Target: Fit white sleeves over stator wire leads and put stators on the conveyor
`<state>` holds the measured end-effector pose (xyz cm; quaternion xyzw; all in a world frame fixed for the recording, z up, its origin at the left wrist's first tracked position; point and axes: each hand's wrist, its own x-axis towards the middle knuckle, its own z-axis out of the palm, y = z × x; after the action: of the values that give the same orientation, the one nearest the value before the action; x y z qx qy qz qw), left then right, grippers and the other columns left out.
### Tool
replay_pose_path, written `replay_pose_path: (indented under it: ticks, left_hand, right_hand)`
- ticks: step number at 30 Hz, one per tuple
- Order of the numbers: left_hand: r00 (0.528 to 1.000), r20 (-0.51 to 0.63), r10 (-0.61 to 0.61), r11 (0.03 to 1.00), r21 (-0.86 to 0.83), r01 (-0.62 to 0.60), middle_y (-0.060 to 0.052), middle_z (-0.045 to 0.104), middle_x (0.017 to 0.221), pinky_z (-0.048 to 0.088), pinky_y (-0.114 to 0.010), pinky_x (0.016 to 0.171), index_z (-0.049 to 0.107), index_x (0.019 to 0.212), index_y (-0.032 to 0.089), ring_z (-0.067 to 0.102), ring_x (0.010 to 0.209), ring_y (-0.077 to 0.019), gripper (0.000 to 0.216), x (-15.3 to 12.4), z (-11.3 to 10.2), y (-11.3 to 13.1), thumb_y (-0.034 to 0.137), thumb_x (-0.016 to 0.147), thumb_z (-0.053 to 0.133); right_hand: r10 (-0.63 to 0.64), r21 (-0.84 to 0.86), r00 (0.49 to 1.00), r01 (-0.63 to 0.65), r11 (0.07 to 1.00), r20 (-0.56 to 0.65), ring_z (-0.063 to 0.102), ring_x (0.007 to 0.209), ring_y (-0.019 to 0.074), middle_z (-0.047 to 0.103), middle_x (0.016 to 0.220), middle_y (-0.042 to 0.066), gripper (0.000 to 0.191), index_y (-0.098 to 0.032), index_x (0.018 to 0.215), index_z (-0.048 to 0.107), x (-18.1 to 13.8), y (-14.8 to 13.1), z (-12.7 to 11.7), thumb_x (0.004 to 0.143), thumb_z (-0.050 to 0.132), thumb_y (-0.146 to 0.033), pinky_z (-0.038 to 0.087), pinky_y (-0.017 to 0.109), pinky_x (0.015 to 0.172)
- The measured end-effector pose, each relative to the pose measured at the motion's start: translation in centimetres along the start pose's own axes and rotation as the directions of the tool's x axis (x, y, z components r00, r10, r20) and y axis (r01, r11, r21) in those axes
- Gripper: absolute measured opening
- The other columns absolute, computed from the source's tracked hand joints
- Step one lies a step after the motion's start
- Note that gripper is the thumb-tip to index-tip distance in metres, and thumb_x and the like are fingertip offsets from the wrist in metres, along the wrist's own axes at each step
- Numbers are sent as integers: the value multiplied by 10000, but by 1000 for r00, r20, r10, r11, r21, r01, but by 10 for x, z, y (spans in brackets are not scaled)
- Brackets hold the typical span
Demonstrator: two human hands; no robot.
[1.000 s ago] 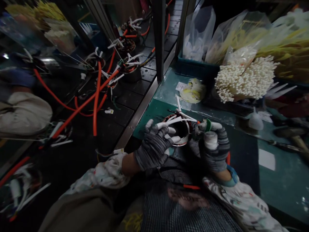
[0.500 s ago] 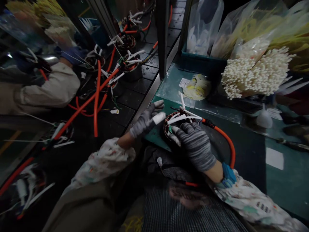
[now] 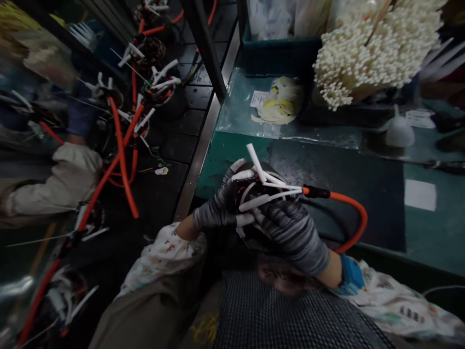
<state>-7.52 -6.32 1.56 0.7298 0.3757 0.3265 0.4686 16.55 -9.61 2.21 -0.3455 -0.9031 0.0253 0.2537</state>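
A round motor stator (image 3: 242, 193) with dark windings is held at the near edge of the bench, tilted up. White insulating sleeves (image 3: 257, 162) stick out from its top, and an orange cable (image 3: 359, 213) curves away to the right from a black-wrapped joint. My left hand (image 3: 218, 206), in a striped grey glove with white fingertips, grips the stator's left side between thumb and fingers. Gloved the same way, my right hand (image 3: 296, 232) is wrapped round its near right side. The fingertips of that hand are partly hidden behind the sleeves.
On the left, several similar stators with orange cables (image 3: 95, 193) lie on a dark line beside a metal edge (image 3: 192, 186). A co-worker's sleeve (image 3: 74, 172) reaches in there. A bundle of white-tipped strands (image 3: 374, 53), a plastic bag (image 3: 236, 114) and a funnel-shaped piece (image 3: 399, 128) stand behind.
My left hand has moved from beside the stator to a hold on its left side. The stator has been lifted and tilted, and its cable has shifted. The whole view has turned slightly.
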Motion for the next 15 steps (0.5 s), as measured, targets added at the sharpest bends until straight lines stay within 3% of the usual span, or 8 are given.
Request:
replay_pose_path:
  ticks: [4,7,11,15]
  left_hand:
    - [998,-61,-31,998,60,35,-112,266,1779,480,-523,1269,278,1630,368,398,1612,-326,779,-1,13,9,341,976,701]
    - [997,-78,-2,989,146,13,-109,341,1742,435,-550,1301,302,1616,336,313,1650,-349,826,7,19,21,263,912,730]
    - [997,-57,42,933,359,-19,-141,414,1691,326,-630,1349,354,1591,281,167,1690,-399,889,22,26,38,207,814,777]
    - [998,-5,57,903,428,-49,-147,478,1651,277,-675,1360,349,1602,268,201,1678,-413,880,28,28,45,277,833,776]
  right_hand:
    - [-29,52,998,32,998,-61,725,1061,232,831,1160,30,306,-320,1248,786,-12,10,-14,1034,601,-206,617,402,981]
    - [99,6,984,-99,995,-150,663,1282,295,779,1334,-8,364,-413,1319,729,-17,24,-24,992,710,-254,528,508,1149]
    - [373,132,925,-363,923,-69,540,1460,420,653,1540,78,552,-351,1476,637,-10,42,-18,947,789,-380,417,632,1222]
    - [392,313,919,-364,877,-29,535,1456,445,615,1560,122,749,-317,1575,530,-8,59,-10,912,785,-553,417,624,1215]
